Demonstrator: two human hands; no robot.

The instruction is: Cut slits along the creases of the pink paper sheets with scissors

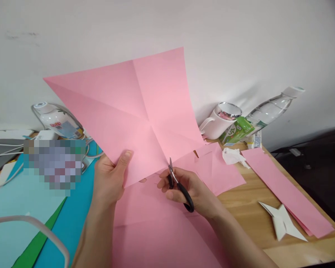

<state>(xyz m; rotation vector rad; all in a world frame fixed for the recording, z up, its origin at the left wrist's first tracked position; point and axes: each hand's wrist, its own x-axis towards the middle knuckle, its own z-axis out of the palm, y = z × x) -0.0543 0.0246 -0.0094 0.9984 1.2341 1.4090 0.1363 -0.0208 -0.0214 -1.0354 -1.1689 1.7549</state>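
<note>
The sheet point(162, 96) was held up over the desk point(240, 212), its lower left corner pinched by the left hand point(111, 178) between thumb and fingers; the scissors point(181, 189) were gripped by the right hand point(191, 186), whose fingers were curled about the handles, and their tips were set at the sheet's lower edge, near a crease's end. From the creases point(149, 121), which crossed near the sheet's middle, folding was judged to be done; cutting of this sheet was judged to be barely begun, if at all, since no slit could be made out. Whether the edge was nicked could not be told. Below the sheet, pink paper point(156, 242) was spread, by which offcuts might be masked. To its right were seen a tissue point(234, 155), strips point(284, 190), a star point(281, 223), a mug point(217, 124), a carton point(236, 130) and a clear bottle point(273, 108). To its left, a white bottle point(56, 121) was partly covered by it, and blue paper point(56, 230) was crossed by a cable point(39, 225). The blades' way was not visibly blocked.
</note>
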